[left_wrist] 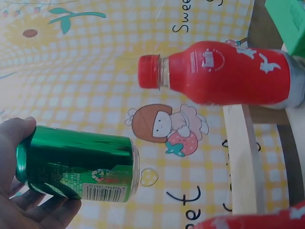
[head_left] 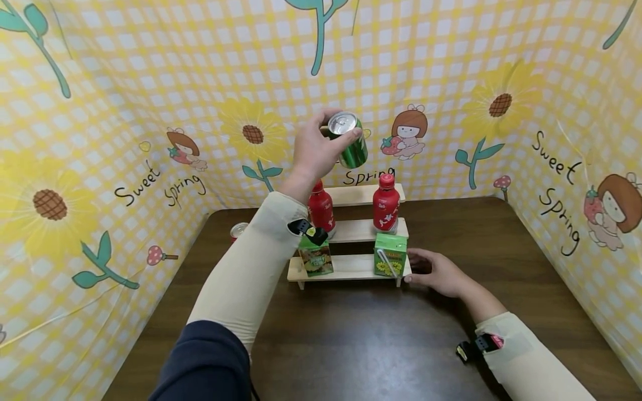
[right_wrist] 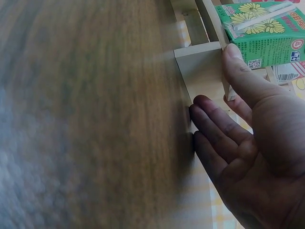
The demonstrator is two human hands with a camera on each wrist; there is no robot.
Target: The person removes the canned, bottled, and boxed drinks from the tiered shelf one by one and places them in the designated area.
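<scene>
Above the top step of a three-tier wooden rack [head_left: 351, 267], my left hand [head_left: 321, 147] grips a green drink can [head_left: 355, 153] near its silver top. The can tilts slightly and touches nothing else. Low at the rack's right end, my right hand [head_left: 441, 274] holds the bottom step, thumb in front and index finger behind; the other fingers [right_wrist: 217, 126] extend beside it. Close to that hand stands a green drink carton [head_left: 390, 250] with yellow flowers and a straw. Another green-topped carton [head_left: 317, 260] occupies the step's left end.
Two red bottles stand on the middle step, one at the right [head_left: 386, 209], one at the left [head_left: 322, 211] partly hidden by my left arm. Left of the rack, a can [head_left: 238, 229] shows behind my sleeve. Checked cloth [head_left: 431, 50] surrounds the dark table [head_left: 321, 334].
</scene>
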